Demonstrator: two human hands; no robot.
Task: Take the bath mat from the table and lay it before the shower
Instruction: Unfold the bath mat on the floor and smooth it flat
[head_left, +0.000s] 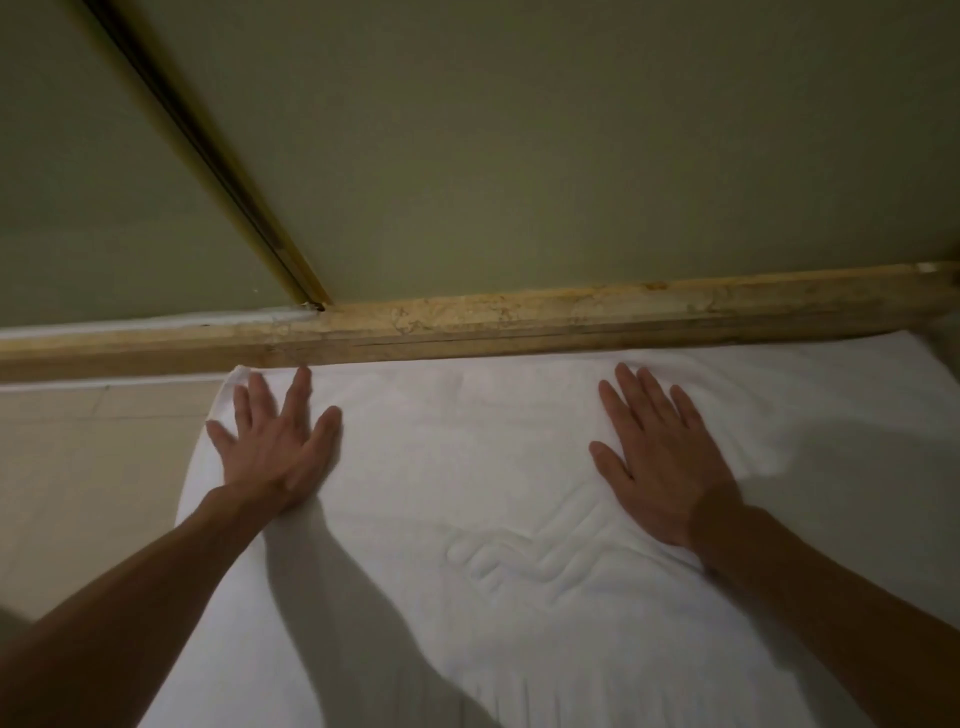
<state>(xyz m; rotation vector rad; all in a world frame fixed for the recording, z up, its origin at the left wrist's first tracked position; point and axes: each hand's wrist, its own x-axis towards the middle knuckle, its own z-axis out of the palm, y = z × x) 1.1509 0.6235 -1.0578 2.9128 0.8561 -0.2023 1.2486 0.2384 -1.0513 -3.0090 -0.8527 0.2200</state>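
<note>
Scanning for lettering now, and I can't read any. The only candidate I've got is a raised pattern (524, 553) pressed into the white bath mat (441, 457), just beside the wrist of my right hand (660, 457), on the near side. It's curved ridges, white on white. From here it's too soft for me to tell whether that's letters, a logo or plain ornament.
</note>
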